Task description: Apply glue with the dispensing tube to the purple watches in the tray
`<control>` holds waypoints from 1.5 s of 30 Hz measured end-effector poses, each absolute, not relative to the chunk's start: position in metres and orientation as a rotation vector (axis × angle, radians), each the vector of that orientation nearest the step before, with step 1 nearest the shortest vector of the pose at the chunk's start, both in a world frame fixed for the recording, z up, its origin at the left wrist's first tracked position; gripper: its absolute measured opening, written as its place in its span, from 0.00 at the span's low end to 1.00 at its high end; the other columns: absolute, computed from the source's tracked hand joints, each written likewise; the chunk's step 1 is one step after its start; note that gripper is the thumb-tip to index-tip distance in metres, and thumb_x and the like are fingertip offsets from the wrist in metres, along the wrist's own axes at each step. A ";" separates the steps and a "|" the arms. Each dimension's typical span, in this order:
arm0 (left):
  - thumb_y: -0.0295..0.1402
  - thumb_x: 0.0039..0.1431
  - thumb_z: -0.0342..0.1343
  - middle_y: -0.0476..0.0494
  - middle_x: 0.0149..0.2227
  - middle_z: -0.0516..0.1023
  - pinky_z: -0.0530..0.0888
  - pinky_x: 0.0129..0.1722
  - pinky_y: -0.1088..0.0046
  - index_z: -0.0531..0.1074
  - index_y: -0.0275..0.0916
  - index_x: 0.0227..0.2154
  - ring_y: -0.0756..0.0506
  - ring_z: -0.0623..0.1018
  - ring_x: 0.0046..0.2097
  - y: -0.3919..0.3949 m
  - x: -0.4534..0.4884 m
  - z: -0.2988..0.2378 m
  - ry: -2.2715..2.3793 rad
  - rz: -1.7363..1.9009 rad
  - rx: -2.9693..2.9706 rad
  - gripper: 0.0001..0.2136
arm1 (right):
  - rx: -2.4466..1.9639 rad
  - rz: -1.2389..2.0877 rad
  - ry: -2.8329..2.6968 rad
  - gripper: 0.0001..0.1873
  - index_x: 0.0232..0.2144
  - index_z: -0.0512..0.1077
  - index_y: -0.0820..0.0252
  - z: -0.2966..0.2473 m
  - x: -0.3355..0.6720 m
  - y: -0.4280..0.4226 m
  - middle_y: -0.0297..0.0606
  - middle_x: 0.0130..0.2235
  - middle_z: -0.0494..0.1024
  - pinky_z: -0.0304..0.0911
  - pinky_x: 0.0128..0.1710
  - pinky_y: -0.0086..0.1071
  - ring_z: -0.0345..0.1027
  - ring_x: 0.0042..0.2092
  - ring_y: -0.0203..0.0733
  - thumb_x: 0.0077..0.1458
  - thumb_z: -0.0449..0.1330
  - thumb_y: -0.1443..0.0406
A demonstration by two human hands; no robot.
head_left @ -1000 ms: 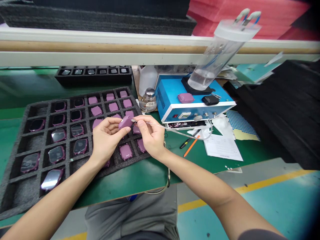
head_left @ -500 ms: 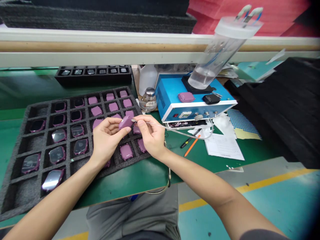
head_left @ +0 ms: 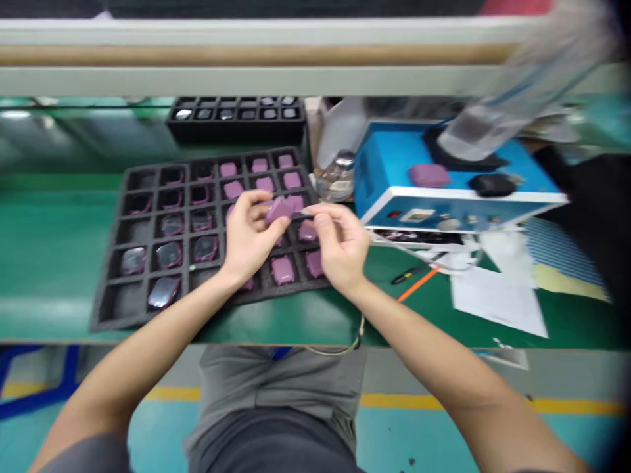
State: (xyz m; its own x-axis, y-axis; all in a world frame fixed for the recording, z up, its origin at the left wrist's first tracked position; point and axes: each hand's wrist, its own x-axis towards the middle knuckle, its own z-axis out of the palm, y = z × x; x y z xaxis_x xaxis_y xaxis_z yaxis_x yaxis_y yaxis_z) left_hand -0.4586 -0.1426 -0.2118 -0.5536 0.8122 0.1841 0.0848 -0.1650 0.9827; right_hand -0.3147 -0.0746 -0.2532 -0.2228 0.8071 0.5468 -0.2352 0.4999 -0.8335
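Note:
My left hand (head_left: 249,238) pinches a small purple smartwatch case (head_left: 279,211) between thumb and fingers. Opposite it, my right hand (head_left: 344,248) grips the end of a thin clear tube (head_left: 401,248), with its tip pointing at the case. Motion blur hides whether tip and case touch. Beneath both hands lies a dark foam tray (head_left: 112,270) divided into compartments. Purple cases such as this one (head_left: 282,269) fill its right side; several watches with dark glass faces (head_left: 169,255) sit on its left, among some bare compartments.
Right of the tray stands a blue machine (head_left: 379,154) carrying a clear cylinder (head_left: 473,128), a purple case (head_left: 429,175) and a black case (head_left: 491,184). Near it are a glass bottle (head_left: 336,177), an orange stick (head_left: 419,284) and papers (head_left: 497,295). A second tray (head_left: 236,130) lies behind.
The view has shifted, so the bench items appear farther right and the tray looks more level. Both hands keep their hold on the case and the tube, still close together.

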 end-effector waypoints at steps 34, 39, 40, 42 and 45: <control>0.34 0.60 0.60 0.37 0.45 0.83 0.78 0.47 0.66 0.77 0.33 0.50 0.42 0.82 0.44 -0.170 -0.501 -0.177 1.953 1.242 1.467 0.17 | -0.530 1.114 -1.431 0.12 0.40 0.79 0.59 -0.255 -0.318 -0.079 0.39 0.41 0.81 0.79 0.41 0.34 0.79 0.41 0.40 0.67 0.62 0.56; 0.33 0.53 0.67 0.41 0.42 0.80 0.77 0.41 0.72 0.73 0.35 0.46 0.48 0.79 0.40 -0.128 -0.478 -0.196 1.535 1.515 1.223 0.18 | -0.535 1.056 -1.424 0.12 0.41 0.79 0.58 -0.251 -0.318 -0.077 0.40 0.42 0.82 0.78 0.45 0.35 0.79 0.43 0.40 0.68 0.61 0.57; 0.33 0.52 0.67 0.41 0.43 0.80 0.77 0.43 0.72 0.74 0.35 0.46 0.48 0.79 0.41 -0.125 -0.475 -0.200 1.518 1.538 1.220 0.18 | -0.533 1.038 -1.430 0.12 0.41 0.79 0.58 -0.250 -0.318 -0.077 0.40 0.42 0.82 0.78 0.45 0.35 0.78 0.43 0.40 0.68 0.60 0.57; 0.33 0.51 0.69 0.42 0.42 0.82 0.77 0.46 0.72 0.76 0.35 0.44 0.48 0.80 0.42 -0.124 -0.470 -0.206 1.523 1.546 1.224 0.18 | -0.528 1.000 -1.441 0.11 0.41 0.79 0.57 -0.250 -0.317 -0.076 0.40 0.42 0.82 0.77 0.46 0.35 0.78 0.44 0.41 0.69 0.60 0.58; 0.35 0.48 0.72 0.42 0.38 0.83 0.78 0.44 0.72 0.78 0.34 0.40 0.48 0.81 0.39 -0.130 -0.464 -0.211 1.541 1.531 1.159 0.17 | -0.502 0.976 -1.454 0.09 0.42 0.80 0.57 -0.250 -0.316 -0.075 0.40 0.42 0.82 0.77 0.45 0.35 0.78 0.44 0.40 0.69 0.60 0.61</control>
State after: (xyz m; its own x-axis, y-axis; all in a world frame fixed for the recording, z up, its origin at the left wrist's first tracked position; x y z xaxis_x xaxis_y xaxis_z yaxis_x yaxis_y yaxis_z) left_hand -0.4637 -0.1297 -0.2106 -0.3839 0.9146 0.1268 0.1329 -0.0812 0.9878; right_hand -0.3156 -0.0752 -0.2498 -0.1538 0.7935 0.5888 -0.2447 0.5467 -0.8007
